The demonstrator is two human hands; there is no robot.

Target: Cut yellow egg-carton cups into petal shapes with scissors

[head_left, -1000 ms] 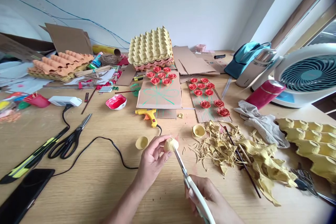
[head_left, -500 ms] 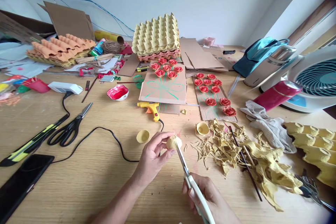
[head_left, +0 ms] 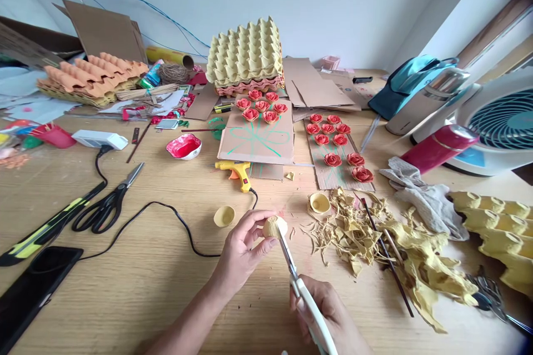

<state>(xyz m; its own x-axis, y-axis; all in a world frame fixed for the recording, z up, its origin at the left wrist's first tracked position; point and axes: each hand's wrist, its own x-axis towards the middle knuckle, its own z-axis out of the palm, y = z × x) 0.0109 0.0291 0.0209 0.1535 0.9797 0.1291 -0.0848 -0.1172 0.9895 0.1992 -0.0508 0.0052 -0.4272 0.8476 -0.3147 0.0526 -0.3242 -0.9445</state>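
Note:
My left hand (head_left: pixel 245 244) pinches a pale yellow egg carton cup (head_left: pixel 271 227) between thumb and fingers, its rounded base turned up. White-handled scissors (head_left: pixel 311 310) are gripped in my right hand (head_left: pixel 327 310), and their blades meet the cup's right side. Whether the blades cut into it I cannot tell. Left of my left hand stands a loose yellow cup (head_left: pixel 224 216). Another cup (head_left: pixel 320 203) sits beside a heap of yellow carton scraps (head_left: pixel 353 233). Beyond my hands lies a yellow hot glue gun (head_left: pixel 235 173).
Red paper roses (head_left: pixel 333 160) rest on cardboard pieces (head_left: pixel 256 141). Black scissors (head_left: pixel 109 202), a cutter knife (head_left: pixel 54 222) and a phone (head_left: pixel 35 294) lie left. A black cord (head_left: pixel 166 203) crosses the table. Egg trays (head_left: pixel 245 55) are stacked behind; a pink bottle (head_left: pixel 441 147) is right.
Both hands keep nearly the same pose, with the scissor blades still at the cup. The whole view has shifted slightly; nothing was picked up or let go.

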